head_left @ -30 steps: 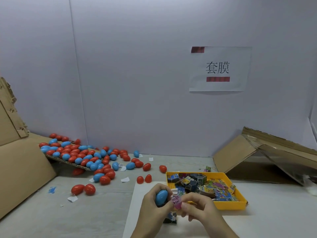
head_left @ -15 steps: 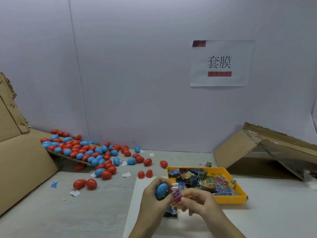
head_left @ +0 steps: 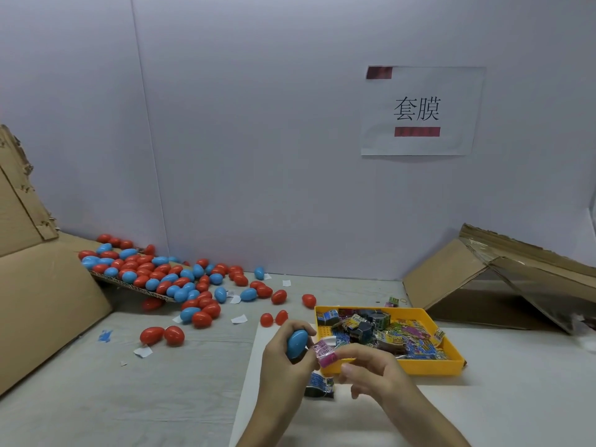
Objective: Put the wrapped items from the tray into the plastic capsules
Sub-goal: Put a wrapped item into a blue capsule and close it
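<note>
A blue capsule [head_left: 296,344] was gripped in the left hand [head_left: 285,359] and a pink wrapped item [head_left: 326,352] pinched by the right hand [head_left: 374,369], just before the yellow tray [head_left: 432,366]

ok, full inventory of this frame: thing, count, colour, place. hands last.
capsules: many, red and blue, spilled over the back left of the table.
blue capsule: one, in the left hand.
tray: one, yellow, right of the hands.
wrapped items: many, multicoloured, in the tray.
pink wrapped item: one, in the right hand, beside the blue capsule.
loose wrapped item: one, blue and black, on the white sheet below the hands.
paper scraps: several, white, among the capsules.
left box: one, brown cardboard, far left.
right box: one, brown cardboard, collapsed, far right.
sign: one, white, on the wall.
left hand: grips the blue capsule.
right hand: pinches the pink wrapped item.
</note>
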### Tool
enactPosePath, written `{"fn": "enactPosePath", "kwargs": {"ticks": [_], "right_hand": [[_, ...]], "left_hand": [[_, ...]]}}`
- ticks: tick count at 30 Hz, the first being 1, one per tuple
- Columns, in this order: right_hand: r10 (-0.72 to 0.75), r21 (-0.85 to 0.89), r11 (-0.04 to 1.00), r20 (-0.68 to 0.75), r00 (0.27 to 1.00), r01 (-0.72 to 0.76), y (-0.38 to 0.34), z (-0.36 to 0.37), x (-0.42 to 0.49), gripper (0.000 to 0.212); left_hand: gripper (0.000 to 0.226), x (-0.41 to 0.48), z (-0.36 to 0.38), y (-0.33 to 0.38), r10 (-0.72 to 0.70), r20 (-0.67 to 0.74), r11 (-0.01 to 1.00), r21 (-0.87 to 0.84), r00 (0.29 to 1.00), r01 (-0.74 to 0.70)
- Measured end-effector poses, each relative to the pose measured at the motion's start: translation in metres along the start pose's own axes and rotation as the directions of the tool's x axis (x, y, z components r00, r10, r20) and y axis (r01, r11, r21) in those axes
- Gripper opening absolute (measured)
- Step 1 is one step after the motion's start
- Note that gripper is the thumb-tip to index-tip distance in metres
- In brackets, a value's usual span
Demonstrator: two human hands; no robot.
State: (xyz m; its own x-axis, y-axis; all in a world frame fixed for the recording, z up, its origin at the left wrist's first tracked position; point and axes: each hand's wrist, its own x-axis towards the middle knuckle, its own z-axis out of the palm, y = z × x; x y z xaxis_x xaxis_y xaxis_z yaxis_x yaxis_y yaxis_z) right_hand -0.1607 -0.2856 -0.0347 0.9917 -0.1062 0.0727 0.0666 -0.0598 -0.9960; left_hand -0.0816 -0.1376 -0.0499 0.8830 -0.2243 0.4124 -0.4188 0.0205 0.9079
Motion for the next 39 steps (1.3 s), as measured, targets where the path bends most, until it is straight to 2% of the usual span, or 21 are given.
{"fn": "enactPosePath", "kwargs": {"ticks": [3,6,10,16,27,30,35,39], "right_hand": [[0.011,-0.025,1.000,-0.012,1.000,-0.011,0.0002,0.0027,0.0009,0.029],[0.024,-0.050,0.998,-0.037,0.999,-0.026,0.0011,0.0039,0.0013,0.025],[-0.040,-0.082,0.996,-0.122,0.992,0.030,0.0029,0.0027,0.0014,0.027],[-0.142,-0.081,0.988,-0.164,0.976,0.131,0.0032,-0.0004,0.0008,0.019],[-0.167,0.021,0.985,-0.102,0.981,0.170,0.0053,-0.0025,0.0006,0.018],[-0.133,0.043,0.990,-0.068,0.989,0.137,0.0064,-0.0023,0.0018,0.017],[0.016,0.157,0.988,-0.021,1.000,-0.012,0.0095,0.0017,0.0063,0.019],[0.021,0.086,0.996,-0.030,0.999,-0.018,0.0087,0.0000,0.0069,0.028]], "left_hand": [[0.037,-0.0015,-0.0007,0.0001,0.096,-0.010,0.993,0.077,0.995,-0.095],[0.039,-0.0039,0.0002,-0.0014,0.194,0.074,0.961,0.188,0.978,-0.205],[0.043,-0.0058,0.0023,-0.0026,0.239,0.161,0.932,0.239,0.958,-0.273],[0.045,-0.0053,0.0033,-0.0053,0.202,0.205,0.928,0.271,0.958,-0.254],[0.042,-0.0061,0.0045,-0.0045,0.185,0.199,0.933,0.273,0.962,-0.236],[0.041,-0.0064,0.0038,-0.0043,0.195,0.182,0.936,0.259,0.964,-0.238],[0.046,-0.0065,0.0035,-0.0058,0.260,0.166,0.917,0.265,0.951,-0.297],[0.044,-0.0087,0.0039,-0.0056,0.239,0.180,0.921,0.270,0.954,-0.282]]}}
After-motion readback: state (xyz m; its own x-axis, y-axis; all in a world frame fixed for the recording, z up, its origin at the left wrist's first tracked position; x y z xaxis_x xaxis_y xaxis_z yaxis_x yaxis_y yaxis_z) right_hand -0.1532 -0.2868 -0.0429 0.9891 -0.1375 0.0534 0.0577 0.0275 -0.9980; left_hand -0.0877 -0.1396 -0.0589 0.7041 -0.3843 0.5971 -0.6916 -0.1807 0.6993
